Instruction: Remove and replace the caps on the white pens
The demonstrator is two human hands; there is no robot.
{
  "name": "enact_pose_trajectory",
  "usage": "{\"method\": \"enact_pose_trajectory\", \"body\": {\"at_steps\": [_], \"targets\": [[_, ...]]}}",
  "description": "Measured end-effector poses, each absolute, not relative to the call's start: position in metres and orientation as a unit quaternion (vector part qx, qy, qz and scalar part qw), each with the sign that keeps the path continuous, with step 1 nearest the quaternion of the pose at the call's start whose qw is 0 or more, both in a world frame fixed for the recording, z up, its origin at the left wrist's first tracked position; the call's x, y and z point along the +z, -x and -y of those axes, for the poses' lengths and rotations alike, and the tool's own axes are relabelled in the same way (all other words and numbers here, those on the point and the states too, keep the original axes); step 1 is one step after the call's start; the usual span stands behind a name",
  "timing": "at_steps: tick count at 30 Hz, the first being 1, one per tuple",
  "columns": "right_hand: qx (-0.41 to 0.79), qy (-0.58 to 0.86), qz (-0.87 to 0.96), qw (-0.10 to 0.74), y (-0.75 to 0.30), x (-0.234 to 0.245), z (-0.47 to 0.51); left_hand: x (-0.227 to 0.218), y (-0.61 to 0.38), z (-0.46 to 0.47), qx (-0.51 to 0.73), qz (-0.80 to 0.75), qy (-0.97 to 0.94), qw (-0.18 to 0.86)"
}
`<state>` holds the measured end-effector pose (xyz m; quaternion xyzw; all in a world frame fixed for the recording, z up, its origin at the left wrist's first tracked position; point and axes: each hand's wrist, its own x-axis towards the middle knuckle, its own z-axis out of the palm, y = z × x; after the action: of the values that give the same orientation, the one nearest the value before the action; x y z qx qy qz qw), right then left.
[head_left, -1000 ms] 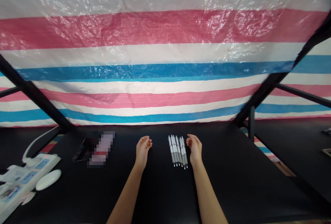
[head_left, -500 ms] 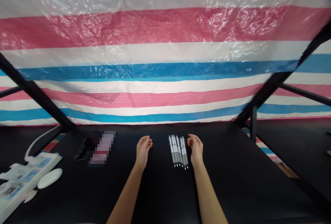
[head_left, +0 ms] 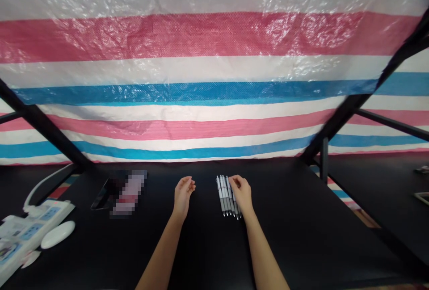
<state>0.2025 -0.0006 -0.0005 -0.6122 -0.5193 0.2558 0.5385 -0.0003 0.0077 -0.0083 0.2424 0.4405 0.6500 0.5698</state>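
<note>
Several white-and-grey retractable pens (head_left: 225, 196) lie side by side on the black table top (head_left: 204, 247), tips toward me. My right hand (head_left: 240, 193) is over their upper ends, fingers curved down and covering the rightmost pens. No pen is lifted from the table. My left hand (head_left: 183, 193) hangs to the left of the pens, palm turned up and fingers loosely curled, and it holds nothing.
Left of my hands lies a dark flat device (head_left: 104, 194) with a pixelated patch (head_left: 129, 192) beside it. At the left edge sit a white power strip (head_left: 40, 220) with cables and a white mouse (head_left: 57, 234). Black frame bars and a striped tarp (head_left: 201, 89) stand behind.
My right hand has moved left from beside the pens onto their upper ends. My left hand has stayed nearly still.
</note>
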Motion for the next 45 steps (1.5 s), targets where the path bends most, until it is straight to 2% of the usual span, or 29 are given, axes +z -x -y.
{"method": "enact_pose_trajectory", "body": {"at_steps": [3,8,24,35,41,45], "targets": [[0.161,0.609,0.632,0.45,-0.195,0.003,0.005,-0.008,0.0,-0.007,0.653,-0.44,-0.244,0.566],[0.061,0.632,0.692,0.344,-0.187,0.004,0.01,-0.007,0.0,-0.006,0.65,-0.446,-0.246,0.564],[-0.007,0.667,0.693,0.272,-0.172,0.0,0.013,-0.01,0.0,-0.007,0.652,-0.435,-0.245,0.571],[0.006,0.665,0.684,0.3,-0.162,-0.001,0.015,-0.011,-0.001,-0.008,0.653,-0.441,-0.254,0.561],[0.088,0.591,0.707,0.379,-0.163,0.009,0.018,-0.007,-0.004,-0.004,0.634,-0.462,-0.345,0.516],[0.15,0.544,0.724,0.395,-0.163,0.011,0.019,-0.002,-0.009,0.001,0.586,-0.448,-0.443,0.51]]}}
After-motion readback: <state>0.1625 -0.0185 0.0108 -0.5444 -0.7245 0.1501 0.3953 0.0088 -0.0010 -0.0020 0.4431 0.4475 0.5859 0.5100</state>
